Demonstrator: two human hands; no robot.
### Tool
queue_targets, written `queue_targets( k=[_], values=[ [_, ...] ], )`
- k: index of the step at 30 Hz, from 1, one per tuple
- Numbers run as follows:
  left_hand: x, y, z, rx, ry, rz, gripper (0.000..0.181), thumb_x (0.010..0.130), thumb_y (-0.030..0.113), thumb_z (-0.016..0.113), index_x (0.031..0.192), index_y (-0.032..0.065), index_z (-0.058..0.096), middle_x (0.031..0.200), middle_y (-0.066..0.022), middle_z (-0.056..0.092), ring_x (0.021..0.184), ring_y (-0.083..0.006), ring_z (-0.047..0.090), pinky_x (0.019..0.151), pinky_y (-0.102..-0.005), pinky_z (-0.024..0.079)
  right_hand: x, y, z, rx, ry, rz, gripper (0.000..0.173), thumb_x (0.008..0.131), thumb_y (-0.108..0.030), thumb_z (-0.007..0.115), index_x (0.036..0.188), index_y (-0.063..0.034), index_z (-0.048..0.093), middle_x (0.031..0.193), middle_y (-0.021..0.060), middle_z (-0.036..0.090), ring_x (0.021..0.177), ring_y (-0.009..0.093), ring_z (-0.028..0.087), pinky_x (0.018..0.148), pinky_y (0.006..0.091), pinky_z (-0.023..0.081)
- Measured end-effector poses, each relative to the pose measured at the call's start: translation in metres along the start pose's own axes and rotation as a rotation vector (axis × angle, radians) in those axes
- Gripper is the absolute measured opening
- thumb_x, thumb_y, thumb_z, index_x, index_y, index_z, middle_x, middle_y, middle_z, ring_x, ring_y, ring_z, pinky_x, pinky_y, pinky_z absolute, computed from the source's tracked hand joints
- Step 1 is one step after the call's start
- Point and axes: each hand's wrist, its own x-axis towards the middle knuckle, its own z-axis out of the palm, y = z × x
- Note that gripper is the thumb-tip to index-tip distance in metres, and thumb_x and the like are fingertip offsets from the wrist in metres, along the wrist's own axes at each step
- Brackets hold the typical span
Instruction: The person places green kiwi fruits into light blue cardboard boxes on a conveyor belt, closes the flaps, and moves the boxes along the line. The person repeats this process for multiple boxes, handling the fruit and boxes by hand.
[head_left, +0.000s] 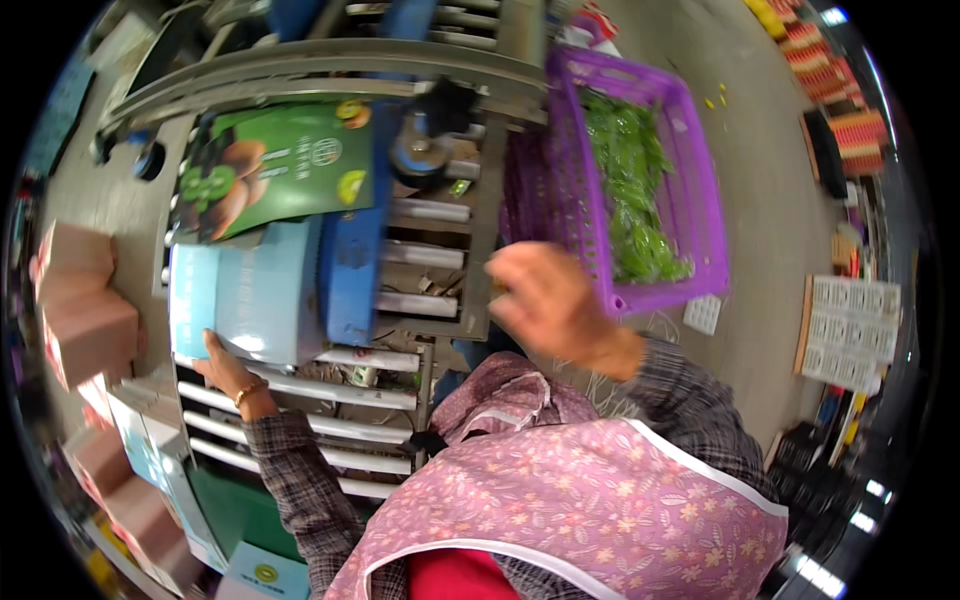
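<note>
A light-blue cardboard box (259, 292) lies on the roller conveyor against a blue guide rail (351, 281). My left hand (225, 371) touches the box's near edge, thumb up on its face and fingers low along the side; whether it grips is unclear. Just beyond the box is a green carton with kiwi pictures (300, 165), its edge meeting the blue one. My right hand (544, 300), blurred by motion, is raised between the conveyor frame and a purple plastic crate (667, 296). Its fingers are partly curled, and no object shows in it. Green leaf-like pieces in clear wrapping (626, 187) lie inside the crate.
A black star knob (448, 107) stands on the conveyor frame beside a metal crossbar (322, 60). Bare rollers (330, 426) run on the near side. Pink cartons (86, 300) are stacked at the left. Stacked white trays (851, 330) stand on the right.
</note>
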Motion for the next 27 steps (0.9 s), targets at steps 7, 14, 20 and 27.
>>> queue_targets(
  k=[7,14,20,27],
  values=[
    [0.018,0.011,0.027,0.361,-0.254,0.078,0.078,0.082,0.044,0.046,0.129,-0.0077,0.011,0.133,-0.0201,0.022,0.121,-0.0268,0.026,0.097,-0.0326,0.022,-0.182,0.207,-0.086,0.044,0.083,1.118,0.021,0.074,-0.019,0.058,0.084,-0.0001,0.058,0.076,0.0124,0.059,0.067,0.021,0.057,0.061,0.0307,0.044],
    [-0.048,-0.054,-0.098,0.524,-0.238,-0.217,0.059,0.082,0.032,0.049,0.124,-0.0013,0.027,0.106,-0.0107,0.046,0.082,-0.0164,0.045,0.066,-0.0282,0.036,-0.223,0.365,0.019,-0.226,-0.454,1.594,0.050,0.066,-0.036,0.065,0.098,0.0022,0.055,0.093,0.0213,0.057,0.085,0.031,0.056,0.076,0.0379,0.044],
    [-0.149,-0.101,-0.134,0.428,-0.238,-0.484,0.017,0.079,0.015,0.053,0.090,0.0063,0.045,0.082,-0.0047,0.045,0.071,-0.0132,0.049,0.048,-0.0218,0.038,-0.208,0.340,0.099,-0.284,-0.452,1.367,0.060,0.064,-0.032,0.066,0.110,0.0014,0.047,0.098,0.0248,0.054,0.094,0.035,0.052,0.081,0.0390,0.041],
    [-0.191,-0.058,-0.084,0.163,-0.118,-0.517,0.050,0.082,0.018,0.052,0.124,0.0059,0.028,0.115,-0.0043,0.042,0.095,-0.0215,0.052,0.074,-0.0324,0.041,-0.195,0.397,0.011,0.597,-0.020,1.115,0.025,0.079,-0.012,0.051,0.104,-0.0067,0.052,0.094,0.0089,0.058,0.081,0.024,0.055,0.072,0.0344,0.043]
  ],
)
